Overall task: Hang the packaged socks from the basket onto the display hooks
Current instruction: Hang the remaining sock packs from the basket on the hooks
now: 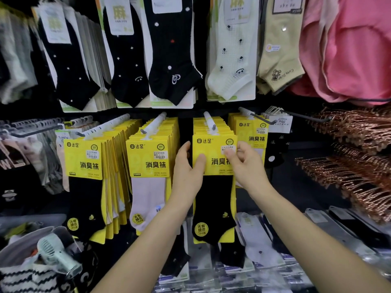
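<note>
Left hand (186, 170) pinches the sock pack's (213, 199) left edge, thumb curled onto the yellow card. Right hand (247, 166) pinches its right edge, fingertips over the price sticker. Pack at centre, tab at the tip of hook (208, 119), 12 o'clock from hands. More yellow packs (149, 159) at 9 o'clock. Fan (57, 254) at 8 o'clock.

Sock packs (213, 157): glossy yellow card headers, matt knit cloth. Hooks (209, 123): white plastic over metal. Hangers (359, 144): shiny copper-coloured metal. Pink garment (349, 49): soft matt cloth.
</note>
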Available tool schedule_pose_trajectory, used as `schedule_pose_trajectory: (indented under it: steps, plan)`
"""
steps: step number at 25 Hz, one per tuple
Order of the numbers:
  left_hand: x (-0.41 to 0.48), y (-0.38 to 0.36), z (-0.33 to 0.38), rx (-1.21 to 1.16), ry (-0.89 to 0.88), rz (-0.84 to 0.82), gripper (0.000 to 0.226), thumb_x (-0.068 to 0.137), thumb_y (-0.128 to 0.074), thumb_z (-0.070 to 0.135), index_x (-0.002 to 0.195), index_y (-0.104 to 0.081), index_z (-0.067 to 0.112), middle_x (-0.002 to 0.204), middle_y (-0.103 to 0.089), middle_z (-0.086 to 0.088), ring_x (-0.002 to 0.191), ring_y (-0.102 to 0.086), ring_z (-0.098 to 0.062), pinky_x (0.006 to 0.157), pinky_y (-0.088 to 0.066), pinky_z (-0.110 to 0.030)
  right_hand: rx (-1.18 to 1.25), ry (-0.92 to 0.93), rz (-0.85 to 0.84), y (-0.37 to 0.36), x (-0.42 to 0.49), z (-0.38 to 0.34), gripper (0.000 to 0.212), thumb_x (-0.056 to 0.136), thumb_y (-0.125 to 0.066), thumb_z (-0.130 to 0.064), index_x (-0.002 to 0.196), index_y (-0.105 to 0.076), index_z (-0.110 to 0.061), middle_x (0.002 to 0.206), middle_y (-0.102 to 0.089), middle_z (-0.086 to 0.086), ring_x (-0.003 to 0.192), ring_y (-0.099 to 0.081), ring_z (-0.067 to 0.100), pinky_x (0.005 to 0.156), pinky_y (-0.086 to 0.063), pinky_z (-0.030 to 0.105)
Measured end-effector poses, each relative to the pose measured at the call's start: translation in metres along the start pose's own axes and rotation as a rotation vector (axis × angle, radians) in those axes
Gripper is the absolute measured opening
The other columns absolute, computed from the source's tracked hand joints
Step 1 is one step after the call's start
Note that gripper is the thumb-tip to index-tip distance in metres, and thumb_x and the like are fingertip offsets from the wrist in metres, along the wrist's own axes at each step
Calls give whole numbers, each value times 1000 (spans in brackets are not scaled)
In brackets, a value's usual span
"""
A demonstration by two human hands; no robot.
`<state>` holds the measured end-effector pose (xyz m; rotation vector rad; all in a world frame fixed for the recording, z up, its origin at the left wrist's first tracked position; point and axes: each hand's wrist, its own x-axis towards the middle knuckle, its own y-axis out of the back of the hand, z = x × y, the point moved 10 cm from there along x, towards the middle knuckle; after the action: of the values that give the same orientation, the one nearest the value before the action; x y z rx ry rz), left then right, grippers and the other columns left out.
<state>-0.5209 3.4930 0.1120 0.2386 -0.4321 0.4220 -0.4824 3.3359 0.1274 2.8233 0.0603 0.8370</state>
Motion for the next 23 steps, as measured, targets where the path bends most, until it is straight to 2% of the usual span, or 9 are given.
schedule_pose_trajectory:
  steps: [2, 5, 8, 10, 14, 18, 21, 23]
  plan:
    - [-2, -2, 3, -36, -18, -7, 53, 93, -53, 21, 142, -34, 16, 140, -47, 1, 127, -43, -9, 107, -39, -36, 70, 26, 32, 9, -1, -3, 10, 95, -51, -20, 91, -59, -16, 82, -71, 5, 69, -66, 13, 57, -54, 27]
    - [-2, -3, 9, -55, -50, -20, 51, 93, -54, 19, 141, -37, 16, 137, -49, 3, 125, -45, -8, 106, -40, -38, 80, 32, 39, 13, 1, -5, 12, 96, -50, -17, 87, -58, -18, 81, -71, 4, 75, -65, 21, 69, -53, 33]
    - [-6, -1, 17, -27, -141, 16, 45, 93, -52, 22, 137, -42, 19, 135, -49, 3, 127, -44, -11, 105, -40, -43, 106, 97, 26, 13, 0, -14, 18, 95, -50, -14, 83, -55, -26, 76, -69, -11, 73, -64, 1, 65, -51, 18]
    - [-11, 2, 22, -4, -203, 55, 45, 90, -50, 29, 133, -45, 20, 133, -51, 1, 126, -45, -15, 103, -41, -46, 84, 120, 9, 11, 0, -16, 19, 95, -51, -14, 83, -55, -28, 76, -69, -14, 74, -64, -3, 65, -50, 14]
    - [-7, 1, 23, -12, -211, 46, 44, 86, -47, 30, 130, -48, 24, 129, -54, 2, 123, -49, -18, 99, -44, -49, 70, 66, 10, 5, 3, -10, 12, 95, -51, -17, 89, -57, -25, 85, -71, -7, 82, -68, 9, 76, -56, 34]
    - [-1, 0, 21, -26, -220, 33, 42, 86, -48, 28, 127, -47, 35, 128, -55, 6, 123, -48, -16, 100, -43, -47, 64, 8, 15, 3, 7, -4, 11, 95, -52, -20, 88, -58, -25, 85, -73, 7, 84, -68, 27, 79, -54, 49]
    - [3, -2, 11, -26, -191, 31, 44, 90, -50, 24, 133, -45, 28, 132, -52, 5, 127, -45, -13, 105, -40, -44, 26, -41, -9, -1, 9, 7, 8, 94, -54, -23, 92, -60, -19, 85, -73, 6, 85, -68, 27, 80, -53, 49]
    - [4, -4, -1, -12, -107, 35, 52, 93, -52, 23, 142, -34, 24, 142, -44, 4, 132, -38, -10, 110, -35, -40, 17, -70, -16, -3, 9, 15, 11, 92, -56, -26, 94, -62, -17, 83, -71, -3, 82, -68, 18, 77, -55, 41]
